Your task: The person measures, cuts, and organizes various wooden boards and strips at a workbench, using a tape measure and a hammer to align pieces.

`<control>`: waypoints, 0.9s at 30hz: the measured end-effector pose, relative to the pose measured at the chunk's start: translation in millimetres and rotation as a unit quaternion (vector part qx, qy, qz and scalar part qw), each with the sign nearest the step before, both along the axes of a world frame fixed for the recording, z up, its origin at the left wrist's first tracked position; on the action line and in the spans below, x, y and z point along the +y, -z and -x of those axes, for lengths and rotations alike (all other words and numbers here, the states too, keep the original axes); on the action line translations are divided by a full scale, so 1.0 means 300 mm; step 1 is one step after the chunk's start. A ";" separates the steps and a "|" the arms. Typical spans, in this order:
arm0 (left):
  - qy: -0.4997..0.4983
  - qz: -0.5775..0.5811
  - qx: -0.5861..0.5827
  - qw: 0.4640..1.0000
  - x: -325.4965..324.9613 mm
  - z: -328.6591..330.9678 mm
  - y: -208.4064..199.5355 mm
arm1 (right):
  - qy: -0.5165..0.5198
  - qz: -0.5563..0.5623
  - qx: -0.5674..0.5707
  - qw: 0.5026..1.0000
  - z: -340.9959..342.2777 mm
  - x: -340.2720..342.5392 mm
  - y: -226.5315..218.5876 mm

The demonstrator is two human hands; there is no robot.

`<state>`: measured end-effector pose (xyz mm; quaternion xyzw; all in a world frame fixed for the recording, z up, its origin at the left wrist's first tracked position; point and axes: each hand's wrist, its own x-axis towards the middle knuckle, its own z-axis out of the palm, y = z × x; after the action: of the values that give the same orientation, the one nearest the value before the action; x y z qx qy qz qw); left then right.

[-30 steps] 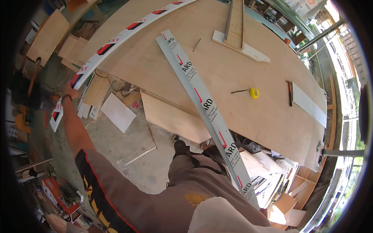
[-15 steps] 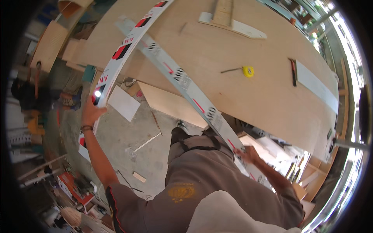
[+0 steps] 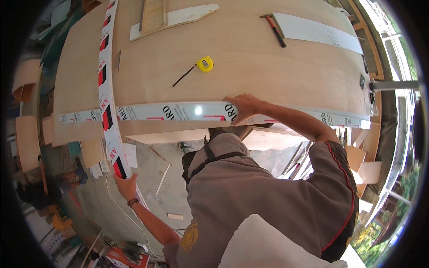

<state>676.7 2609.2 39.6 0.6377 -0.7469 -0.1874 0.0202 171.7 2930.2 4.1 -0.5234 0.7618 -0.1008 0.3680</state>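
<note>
My left hand [image 3: 126,186] is closed round the near end of a long white strip with red and black printed blocks [image 3: 106,91]. That strip runs away across the left part of the wooden tabletop [image 3: 156,96] and past its far edge. A second long strip, grey-white with black and red print [image 3: 149,111], lies along the table's near edge from left to right. My right hand [image 3: 247,109] grips this one near its middle, fingers over the far edge and thumb toward me. At the left, the first strip crosses over the second.
On the tabletop lie a yellow tape measure [image 3: 205,64], a hammer with a red and black handle [image 3: 276,32], a white panel [image 3: 317,33] and a wooden piece on a white board [image 3: 174,20]. A person [image 3: 49,185] is on the left. Offcuts and a cable lie on the floor.
The grey-white strip has swung from a diagonal to lie along the near table edge. My right hand has moved up it. The red-and-black printed strip has turned more upright in view.
</note>
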 end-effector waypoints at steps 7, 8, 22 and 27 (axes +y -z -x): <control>-0.028 -0.004 -0.006 1.000 0.067 0.043 -0.006 | -0.020 -0.002 0.080 0.997 0.159 -0.169 0.112; -0.026 0.008 -0.006 1.000 0.087 0.052 -0.007 | -0.014 -0.004 0.075 0.997 0.170 -0.187 0.108; -0.053 -0.045 -0.008 0.998 0.115 0.144 -0.067 | 0.124 0.164 0.288 0.935 0.109 -0.052 0.095; -0.071 -0.049 0.102 0.991 0.134 0.060 0.011 | 0.080 0.215 0.329 0.916 0.178 -0.049 0.169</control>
<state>658.7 2649.6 36.3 0.6669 -0.6835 -0.2860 0.0787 118.4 2915.6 -46.6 -0.5312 0.8390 -0.1133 -0.0340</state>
